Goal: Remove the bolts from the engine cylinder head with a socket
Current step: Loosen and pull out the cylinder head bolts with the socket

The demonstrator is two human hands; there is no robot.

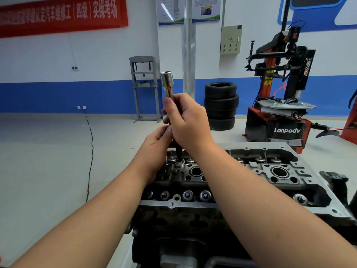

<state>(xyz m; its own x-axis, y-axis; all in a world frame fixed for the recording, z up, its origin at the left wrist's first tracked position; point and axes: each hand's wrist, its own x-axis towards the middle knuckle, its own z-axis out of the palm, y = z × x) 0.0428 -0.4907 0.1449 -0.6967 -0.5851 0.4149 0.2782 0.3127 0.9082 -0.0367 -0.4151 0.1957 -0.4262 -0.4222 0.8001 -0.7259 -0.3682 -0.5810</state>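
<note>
The socket (167, 79) is a shiny chrome cylinder with its hollow end facing up, seated on a long extension bar (170, 97) that stands nearly upright, its long axis vertical with the top leaning slightly left. The bar's dark lower end (179, 151) drops into the cylinder head (260, 171) near the far row of valve springs (the exact bolt it meets is hidden by the hands). The right hand (188, 120) is wrapped tight around the middle of the bar, thumb pressed along the shaft. The left hand (157, 144) pinches the bar just below with its fingertips. Behind the engine stand 3 stacked tyres (221, 105), a grey press frame (144, 88) and a red tyre changer (280, 105).
</note>
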